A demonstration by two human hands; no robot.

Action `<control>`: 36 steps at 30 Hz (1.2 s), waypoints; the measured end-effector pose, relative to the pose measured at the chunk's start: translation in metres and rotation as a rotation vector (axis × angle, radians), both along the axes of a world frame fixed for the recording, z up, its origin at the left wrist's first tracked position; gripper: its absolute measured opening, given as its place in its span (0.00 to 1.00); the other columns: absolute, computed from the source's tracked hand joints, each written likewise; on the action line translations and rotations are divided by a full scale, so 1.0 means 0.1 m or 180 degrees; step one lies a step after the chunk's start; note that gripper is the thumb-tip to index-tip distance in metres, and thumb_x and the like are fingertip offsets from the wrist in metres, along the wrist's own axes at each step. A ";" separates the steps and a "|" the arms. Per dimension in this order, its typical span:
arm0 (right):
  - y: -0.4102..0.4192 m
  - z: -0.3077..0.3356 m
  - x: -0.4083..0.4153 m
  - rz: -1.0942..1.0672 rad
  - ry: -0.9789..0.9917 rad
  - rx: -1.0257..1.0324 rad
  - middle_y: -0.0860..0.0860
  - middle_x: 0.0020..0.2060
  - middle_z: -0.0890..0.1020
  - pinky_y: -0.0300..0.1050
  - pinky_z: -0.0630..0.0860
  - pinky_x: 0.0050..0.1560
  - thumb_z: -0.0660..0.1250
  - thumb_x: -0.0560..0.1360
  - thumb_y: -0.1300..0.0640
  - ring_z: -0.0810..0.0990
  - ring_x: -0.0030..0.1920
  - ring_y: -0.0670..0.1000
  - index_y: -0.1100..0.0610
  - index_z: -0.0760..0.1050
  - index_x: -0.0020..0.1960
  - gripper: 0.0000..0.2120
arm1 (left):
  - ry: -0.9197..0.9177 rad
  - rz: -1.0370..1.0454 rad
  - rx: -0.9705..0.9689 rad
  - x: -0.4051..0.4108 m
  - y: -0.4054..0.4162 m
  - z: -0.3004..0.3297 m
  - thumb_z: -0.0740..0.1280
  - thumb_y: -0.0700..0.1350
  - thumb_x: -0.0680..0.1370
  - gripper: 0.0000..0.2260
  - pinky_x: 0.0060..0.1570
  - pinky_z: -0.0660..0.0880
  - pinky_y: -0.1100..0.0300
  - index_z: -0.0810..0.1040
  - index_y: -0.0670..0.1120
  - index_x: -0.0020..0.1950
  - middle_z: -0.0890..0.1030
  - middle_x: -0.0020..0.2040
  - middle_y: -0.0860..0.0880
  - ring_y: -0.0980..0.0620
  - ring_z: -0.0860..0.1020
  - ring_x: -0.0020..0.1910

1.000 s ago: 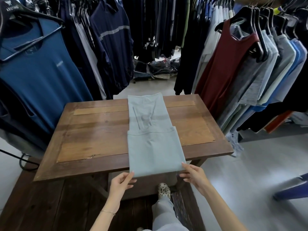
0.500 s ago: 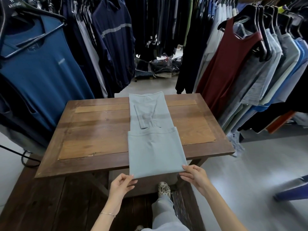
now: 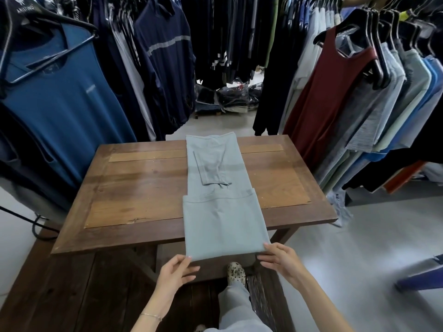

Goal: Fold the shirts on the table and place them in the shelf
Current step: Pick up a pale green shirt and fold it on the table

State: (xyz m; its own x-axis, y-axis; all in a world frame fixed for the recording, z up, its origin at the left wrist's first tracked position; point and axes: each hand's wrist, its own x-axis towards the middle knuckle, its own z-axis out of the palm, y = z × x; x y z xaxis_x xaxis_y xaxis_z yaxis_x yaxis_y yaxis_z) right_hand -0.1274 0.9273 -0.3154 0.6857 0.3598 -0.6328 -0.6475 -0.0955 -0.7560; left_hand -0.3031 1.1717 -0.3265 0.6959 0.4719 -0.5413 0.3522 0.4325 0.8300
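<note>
A pale blue-grey shirt (image 3: 223, 219) lies on the wooden table (image 3: 134, 188), folded into a long narrow strip running away from me. Its near part is doubled back over the strip, and a folded sleeve lies on the far part. The near fold overhangs the table's front edge. My left hand (image 3: 177, 271) pinches the fold's near left corner, fingertips on top and thumb below. At the near right corner, my right hand (image 3: 280, 259) holds the fold the same way.
Racks of hanging clothes close in on three sides: blue tops (image 3: 55, 99) at left, dark garments behind, a maroon tank top (image 3: 330, 97) and light shirts at right. Packed clothes (image 3: 227, 97) lie on the floor beyond. My foot (image 3: 236, 273) stands under the table edge.
Both hands stay at the near corners of the fold. The shirt has not visibly moved; only my view has shifted slightly.
</note>
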 end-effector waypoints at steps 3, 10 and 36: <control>0.04 0.05 0.02 0.0015 -0.0063 -0.0015 0.60 0.48 0.84 0.47 0.82 0.44 0.69 0.75 0.58 0.84 0.48 0.59 0.67 0.77 0.54 0.13 | -0.0036 0.0064 -0.0004 0.10 -0.02 0.08 0.67 0.43 0.77 0.10 0.47 0.81 0.54 0.78 0.39 0.55 0.83 0.51 0.44 0.44 0.83 0.49; 0.03 0.05 0.01 0.0072 -0.0157 -0.0179 0.61 0.48 0.84 0.45 0.82 0.43 0.71 0.74 0.58 0.85 0.46 0.57 0.68 0.76 0.49 0.12 | 0.0004 0.0051 0.0109 0.08 -0.02 0.05 0.68 0.42 0.76 0.12 0.47 0.81 0.56 0.76 0.33 0.53 0.83 0.51 0.42 0.47 0.83 0.48; 0.05 -0.02 -0.22 -0.1076 0.0405 0.0391 0.64 0.45 0.82 0.42 0.82 0.35 0.67 0.73 0.71 0.83 0.43 0.57 0.62 0.70 0.41 0.08 | -0.0572 0.1220 -0.1765 0.17 -0.33 0.03 0.67 0.36 0.75 0.13 0.48 0.80 0.51 0.74 0.40 0.60 0.82 0.55 0.41 0.43 0.79 0.56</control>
State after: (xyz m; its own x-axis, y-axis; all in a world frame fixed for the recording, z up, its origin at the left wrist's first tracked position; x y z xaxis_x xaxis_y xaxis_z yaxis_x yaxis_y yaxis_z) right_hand -0.1497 0.9320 -0.3174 0.6973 0.2053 -0.6868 -0.7165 0.2258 -0.6600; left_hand -0.2860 1.1382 -0.3239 0.6369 0.3895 -0.6653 -0.0320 0.8756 0.4819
